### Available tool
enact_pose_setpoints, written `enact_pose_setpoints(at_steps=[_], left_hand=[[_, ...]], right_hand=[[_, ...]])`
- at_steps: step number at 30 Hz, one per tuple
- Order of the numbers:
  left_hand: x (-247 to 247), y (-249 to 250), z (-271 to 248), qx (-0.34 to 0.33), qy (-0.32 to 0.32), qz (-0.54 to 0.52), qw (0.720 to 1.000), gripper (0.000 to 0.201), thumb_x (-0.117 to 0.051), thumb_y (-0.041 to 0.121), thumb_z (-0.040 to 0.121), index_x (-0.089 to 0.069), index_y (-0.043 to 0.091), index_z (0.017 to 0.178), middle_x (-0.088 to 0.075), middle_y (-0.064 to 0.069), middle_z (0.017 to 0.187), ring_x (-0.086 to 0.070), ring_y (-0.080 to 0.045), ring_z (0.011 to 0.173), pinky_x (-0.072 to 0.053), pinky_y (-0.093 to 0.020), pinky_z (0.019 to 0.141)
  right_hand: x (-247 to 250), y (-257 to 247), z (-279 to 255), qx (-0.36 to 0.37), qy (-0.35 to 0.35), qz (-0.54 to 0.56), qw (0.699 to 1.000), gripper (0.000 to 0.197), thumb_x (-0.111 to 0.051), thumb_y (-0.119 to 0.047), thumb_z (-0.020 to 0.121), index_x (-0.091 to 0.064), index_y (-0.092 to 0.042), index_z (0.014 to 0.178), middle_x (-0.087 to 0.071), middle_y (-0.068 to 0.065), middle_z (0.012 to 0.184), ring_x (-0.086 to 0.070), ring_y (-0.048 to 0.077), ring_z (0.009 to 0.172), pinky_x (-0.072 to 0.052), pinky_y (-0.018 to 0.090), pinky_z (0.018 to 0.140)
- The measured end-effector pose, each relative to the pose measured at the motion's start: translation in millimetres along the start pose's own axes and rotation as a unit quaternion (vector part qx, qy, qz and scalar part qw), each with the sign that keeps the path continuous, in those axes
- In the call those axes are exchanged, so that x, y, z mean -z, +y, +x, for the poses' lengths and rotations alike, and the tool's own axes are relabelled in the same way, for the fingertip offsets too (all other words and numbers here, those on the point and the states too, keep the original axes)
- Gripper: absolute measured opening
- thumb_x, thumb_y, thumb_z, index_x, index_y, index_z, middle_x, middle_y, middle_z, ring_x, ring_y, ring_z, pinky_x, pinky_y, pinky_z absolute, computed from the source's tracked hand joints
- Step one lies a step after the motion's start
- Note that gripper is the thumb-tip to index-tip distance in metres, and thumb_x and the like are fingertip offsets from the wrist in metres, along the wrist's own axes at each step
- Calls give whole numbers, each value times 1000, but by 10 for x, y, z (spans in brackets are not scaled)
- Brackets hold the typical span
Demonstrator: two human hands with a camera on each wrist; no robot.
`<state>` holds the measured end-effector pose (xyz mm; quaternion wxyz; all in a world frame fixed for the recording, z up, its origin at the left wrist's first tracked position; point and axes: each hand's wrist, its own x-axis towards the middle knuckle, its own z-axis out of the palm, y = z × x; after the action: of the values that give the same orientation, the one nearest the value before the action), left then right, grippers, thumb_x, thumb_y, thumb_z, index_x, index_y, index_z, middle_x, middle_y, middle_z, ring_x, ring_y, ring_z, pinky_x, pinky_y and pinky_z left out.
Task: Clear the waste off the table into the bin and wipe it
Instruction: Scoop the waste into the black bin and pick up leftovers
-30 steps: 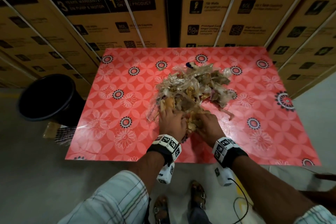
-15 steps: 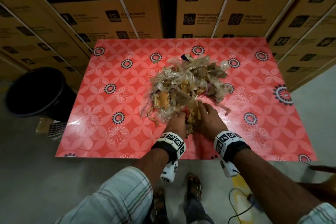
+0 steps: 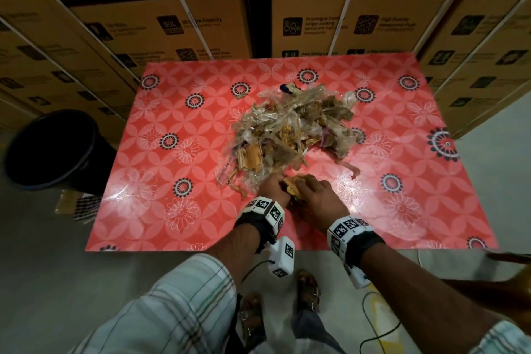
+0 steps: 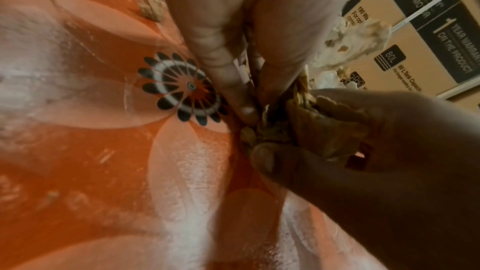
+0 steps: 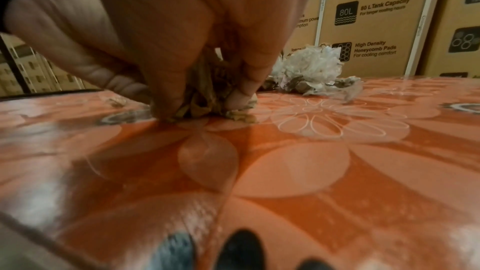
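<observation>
A heap of waste (image 3: 290,132), clear plastic wrap mixed with brown peels and scraps, lies in the middle of the red flowered table (image 3: 161,175). At its near edge my left hand (image 3: 271,188) and right hand (image 3: 314,195) are pressed together around a clump of brown scraps (image 3: 294,185). The left wrist view shows my left fingers (image 4: 228,69) curled on the clump of brown scraps (image 4: 311,122), with the right thumb under it. In the right wrist view my right fingers (image 5: 166,93) pinch the clump of brown scraps (image 5: 202,98) down against the table (image 5: 285,161).
A black bin (image 3: 48,149) stands on the floor off the table's left edge. Stacked cardboard boxes (image 3: 178,8) wall in the far side and both far corners. A cable (image 3: 373,322) lies on the floor by my feet. A crumpled plastic wad (image 5: 309,69) sits further back.
Both hands have drawn back toward me from the heap, pulling a clump of brown scraps to the near side. The heap now lies a little apart, further away.
</observation>
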<state>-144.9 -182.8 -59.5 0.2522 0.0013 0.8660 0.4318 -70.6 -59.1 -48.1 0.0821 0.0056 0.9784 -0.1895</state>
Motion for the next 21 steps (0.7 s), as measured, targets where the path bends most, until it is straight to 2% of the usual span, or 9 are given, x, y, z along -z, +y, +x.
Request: enact_pose_setpoints(at_steps=[4, 7, 10, 12, 14, 16, 17, 19, 21], left_hand=[[79, 34, -10, 10, -29, -45, 999, 19, -58, 0, 84, -66, 8, 99, -69, -17, 91, -69, -33, 88, -59, -45, 76], [144, 72, -55, 42, -42, -112, 992, 26, -50, 2, 90, -61, 16, 109, -65, -12, 106, -66, -33, 96, -59, -52, 79], [180, 114, -128, 10, -40, -96, 995, 24, -57, 24, 90, -64, 22, 113, -66, -1, 110, -65, -23, 98, -57, -41, 87], [202, 131, -197, -56, -70, 3, 996, 30, -61, 20, 90, -64, 18, 120, -67, 2, 109, -63, -18, 98, -50, -26, 86], [173, 103, -191, -102, -87, 91, 987, 36, -62, 9, 86, -65, 15, 122, -70, -4, 113, -65, -22, 102, -50, -26, 87], [158, 113, -189, -113, -90, 139, 980, 40, -65, 6, 82, -64, 14, 122, -68, -7, 118, -64, -25, 106, -50, -30, 90], [149, 122, -194, -116, -88, 155, 977, 40, -66, 6, 82, -62, 13, 122, -66, -9, 120, -62, -26, 109, -49, -31, 91], [127, 97, -198, -118, -78, 183, 973, 41, -68, 9, 82, -59, 15, 122, -57, -14, 124, -58, -31, 111, -48, -34, 94], [112, 51, -216, -113, -50, 225, 967, 40, -69, 15, 82, -57, 22, 119, -46, -15, 125, -54, -35, 109, -48, -39, 96]], right_hand=[[-38, -40, 30, -6, 26, -11, 1000, 56, -72, -36, 79, -55, -12, 127, -55, 19, 127, -53, 40, 99, -49, 44, 79], [-20, -90, 36, 3, 29, -12, 1000, 51, -79, -31, 71, -64, -6, 113, -61, 23, 113, -57, 42, 89, -52, 44, 69], [-19, -138, -1, 3, 38, -35, 999, 50, -81, -31, 69, -65, -5, 109, -62, 21, 109, -59, 41, 86, -55, 41, 63], [-34, -169, -63, 5, 33, -34, 999, 56, -72, -38, 74, -60, -5, 118, -57, 21, 119, -57, 40, 97, -55, 42, 68], [-64, -158, -172, -11, 2, -41, 999, 68, -53, -47, 82, -42, -7, 136, -42, 19, 141, -45, 38, 122, -49, 47, 87], [-103, -69, -270, 2, -6, -40, 999, 73, -29, -53, 89, -28, -7, 146, -27, 18, 153, -29, 33, 138, -39, 49, 102], [-112, -17, -296, 18, 1, -25, 1000, 75, -18, -56, 92, -28, -5, 146, -26, 19, 153, -28, 34, 140, -37, 49, 106], [-97, 81, -285, 42, 10, 7, 999, 75, -10, -55, 96, -40, -2, 140, -36, 24, 146, -38, 39, 133, -39, 51, 105], [-37, 120, -231, 52, 6, 2, 999, 62, -25, -51, 96, -52, -8, 131, -48, 21, 138, -52, 41, 119, -48, 51, 94]])
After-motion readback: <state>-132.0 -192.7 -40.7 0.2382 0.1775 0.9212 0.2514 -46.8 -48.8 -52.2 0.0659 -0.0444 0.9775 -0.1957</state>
